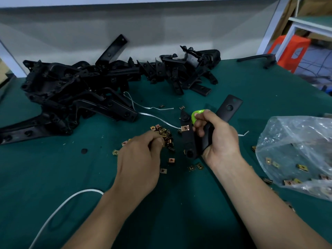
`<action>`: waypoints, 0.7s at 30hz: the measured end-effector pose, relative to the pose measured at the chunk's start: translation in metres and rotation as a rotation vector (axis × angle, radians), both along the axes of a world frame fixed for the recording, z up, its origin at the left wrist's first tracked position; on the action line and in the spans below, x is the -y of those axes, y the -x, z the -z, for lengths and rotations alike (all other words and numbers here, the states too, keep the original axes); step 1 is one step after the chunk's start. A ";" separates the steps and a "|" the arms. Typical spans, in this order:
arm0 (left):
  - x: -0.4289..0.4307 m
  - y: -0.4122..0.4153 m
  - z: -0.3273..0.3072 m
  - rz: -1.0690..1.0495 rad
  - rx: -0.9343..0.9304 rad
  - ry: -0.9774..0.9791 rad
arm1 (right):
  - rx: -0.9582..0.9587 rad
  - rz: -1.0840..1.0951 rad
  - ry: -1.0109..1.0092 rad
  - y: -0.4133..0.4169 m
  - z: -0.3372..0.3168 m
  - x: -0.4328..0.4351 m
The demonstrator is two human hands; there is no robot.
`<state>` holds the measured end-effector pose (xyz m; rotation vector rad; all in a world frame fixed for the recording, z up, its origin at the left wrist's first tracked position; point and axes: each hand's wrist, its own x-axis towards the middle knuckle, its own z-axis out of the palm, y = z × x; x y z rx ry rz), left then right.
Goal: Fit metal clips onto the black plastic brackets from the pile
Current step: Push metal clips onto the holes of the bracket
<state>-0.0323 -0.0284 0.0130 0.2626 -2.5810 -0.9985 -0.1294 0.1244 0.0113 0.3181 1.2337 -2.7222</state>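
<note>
Black bracket (188, 141), gripped in the right hand (218, 139), is steadied for fitting; the left hand (142, 159) fingers (159, 141) pinch among loose clips (166, 134).

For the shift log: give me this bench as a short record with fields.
Left hand: fingers curled into the loose heap of brass-coloured metal clips
Right hand: grips a long black plastic bracket
Fitted: one clip on that bracket
Stock: pile of black plastic brackets behind; clear plastic bag of clips at right
</note>
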 end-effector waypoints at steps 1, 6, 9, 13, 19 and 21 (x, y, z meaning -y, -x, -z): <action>-0.002 -0.001 -0.001 -0.009 -0.016 -0.130 | 0.001 -0.007 0.004 0.000 0.000 0.000; -0.017 -0.001 -0.004 0.054 0.096 -0.704 | -0.014 -0.008 -0.008 0.001 0.000 0.001; -0.018 0.002 0.001 0.061 0.076 -0.729 | -0.018 -0.013 -0.012 0.000 0.000 0.001; -0.010 0.002 0.005 0.127 0.083 -0.733 | -0.027 -0.017 -0.019 0.000 0.001 0.001; -0.011 0.001 0.004 0.194 0.092 -0.760 | -0.014 -0.042 -0.019 -0.001 0.000 0.002; -0.011 0.000 0.003 0.181 0.070 -0.808 | -0.012 -0.048 -0.010 -0.001 -0.001 0.002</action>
